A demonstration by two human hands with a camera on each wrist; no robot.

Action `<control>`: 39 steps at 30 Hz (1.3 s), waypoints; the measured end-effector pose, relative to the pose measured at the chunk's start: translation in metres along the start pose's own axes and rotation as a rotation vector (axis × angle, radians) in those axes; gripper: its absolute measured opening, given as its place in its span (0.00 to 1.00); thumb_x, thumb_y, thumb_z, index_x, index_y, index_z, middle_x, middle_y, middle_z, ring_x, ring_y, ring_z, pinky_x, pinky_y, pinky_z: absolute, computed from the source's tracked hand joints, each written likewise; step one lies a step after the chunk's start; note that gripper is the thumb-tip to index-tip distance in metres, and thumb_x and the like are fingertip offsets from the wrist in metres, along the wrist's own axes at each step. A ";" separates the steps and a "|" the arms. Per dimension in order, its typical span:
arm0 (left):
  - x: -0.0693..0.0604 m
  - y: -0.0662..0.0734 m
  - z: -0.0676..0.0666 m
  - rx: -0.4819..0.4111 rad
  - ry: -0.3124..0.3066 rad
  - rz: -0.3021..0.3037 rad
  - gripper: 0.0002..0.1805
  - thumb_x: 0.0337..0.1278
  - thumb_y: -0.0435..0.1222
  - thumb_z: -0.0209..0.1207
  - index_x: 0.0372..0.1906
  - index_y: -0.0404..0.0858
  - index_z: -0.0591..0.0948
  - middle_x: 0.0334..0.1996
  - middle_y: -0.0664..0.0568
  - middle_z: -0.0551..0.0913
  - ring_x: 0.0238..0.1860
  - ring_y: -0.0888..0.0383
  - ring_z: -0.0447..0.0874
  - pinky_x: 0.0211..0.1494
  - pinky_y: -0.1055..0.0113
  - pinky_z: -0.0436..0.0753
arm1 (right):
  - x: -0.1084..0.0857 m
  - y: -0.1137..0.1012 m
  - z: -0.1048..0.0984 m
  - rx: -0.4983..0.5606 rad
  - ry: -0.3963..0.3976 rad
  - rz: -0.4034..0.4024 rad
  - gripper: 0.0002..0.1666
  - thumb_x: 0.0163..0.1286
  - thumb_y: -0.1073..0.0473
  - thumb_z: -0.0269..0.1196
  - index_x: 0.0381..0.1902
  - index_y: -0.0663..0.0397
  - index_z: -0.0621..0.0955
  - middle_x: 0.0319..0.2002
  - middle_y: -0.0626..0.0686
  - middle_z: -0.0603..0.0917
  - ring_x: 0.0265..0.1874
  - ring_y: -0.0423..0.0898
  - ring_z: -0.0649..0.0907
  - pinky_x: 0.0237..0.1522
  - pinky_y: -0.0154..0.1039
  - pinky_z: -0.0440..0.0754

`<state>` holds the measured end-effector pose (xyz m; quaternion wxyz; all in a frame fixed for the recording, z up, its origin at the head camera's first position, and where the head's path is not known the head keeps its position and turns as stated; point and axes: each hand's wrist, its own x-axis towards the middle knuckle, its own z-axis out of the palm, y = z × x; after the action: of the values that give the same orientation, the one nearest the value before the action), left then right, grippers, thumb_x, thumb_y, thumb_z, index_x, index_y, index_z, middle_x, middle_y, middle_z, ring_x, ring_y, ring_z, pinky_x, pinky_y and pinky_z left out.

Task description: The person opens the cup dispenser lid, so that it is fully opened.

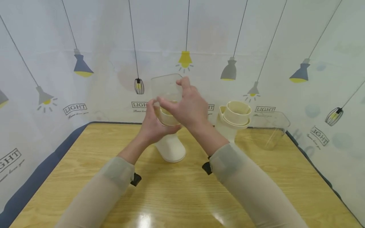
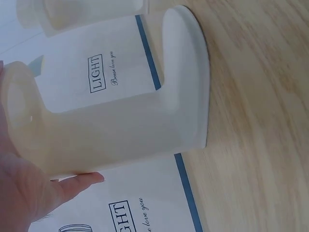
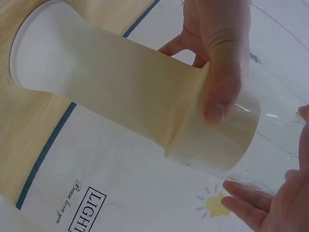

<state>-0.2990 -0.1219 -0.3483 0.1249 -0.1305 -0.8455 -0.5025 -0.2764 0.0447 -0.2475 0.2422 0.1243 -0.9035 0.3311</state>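
A cream stand (image 1: 171,148) with a rounded foot and a round collar stands on the table, upright. My left hand (image 1: 152,125) grips its collar, the thumb lying over the collar's side in the right wrist view. A clear plastic container (image 1: 164,85) sits over the collar's top; my right hand (image 1: 192,106) holds it, thumb on the near side and fingers about the far side. In the left wrist view the stand's neck and foot (image 2: 186,82) are plain, with part of my left hand (image 2: 24,193) at the edge. How the container meets the collar is partly hidden.
A second cream stand (image 1: 237,114) of the same kind stands to the right, behind my right forearm. Beside it, near the table's back right corner, is another clear container (image 1: 268,136). A lamp-printed curtain (image 1: 108,85) borders the wooden table (image 1: 94,148).
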 end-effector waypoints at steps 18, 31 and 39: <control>0.002 -0.001 -0.002 0.045 -0.013 0.010 0.74 0.40 0.56 0.87 0.85 0.49 0.47 0.74 0.36 0.67 0.67 0.41 0.77 0.70 0.42 0.82 | 0.003 0.001 -0.011 0.053 -0.027 0.046 0.46 0.65 0.24 0.72 0.69 0.40 0.73 0.61 0.55 0.90 0.39 0.54 0.87 0.31 0.46 0.81; 0.007 -0.002 -0.001 0.044 -0.024 0.045 0.72 0.40 0.55 0.86 0.83 0.49 0.48 0.74 0.37 0.67 0.68 0.41 0.77 0.69 0.43 0.84 | -0.001 -0.002 -0.016 -0.006 -0.032 0.001 0.46 0.65 0.24 0.72 0.70 0.40 0.73 0.61 0.57 0.89 0.33 0.53 0.84 0.29 0.47 0.80; 0.006 -0.004 -0.004 0.031 -0.026 0.033 0.74 0.40 0.54 0.86 0.86 0.48 0.47 0.75 0.35 0.66 0.68 0.40 0.76 0.70 0.42 0.83 | 0.000 0.000 -0.017 0.034 -0.022 0.038 0.47 0.66 0.26 0.73 0.72 0.42 0.70 0.64 0.54 0.88 0.39 0.52 0.85 0.34 0.48 0.82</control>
<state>-0.3060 -0.1264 -0.3478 0.1244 -0.1488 -0.8524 -0.4856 -0.2709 0.0560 -0.2362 0.2236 0.1149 -0.9026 0.3495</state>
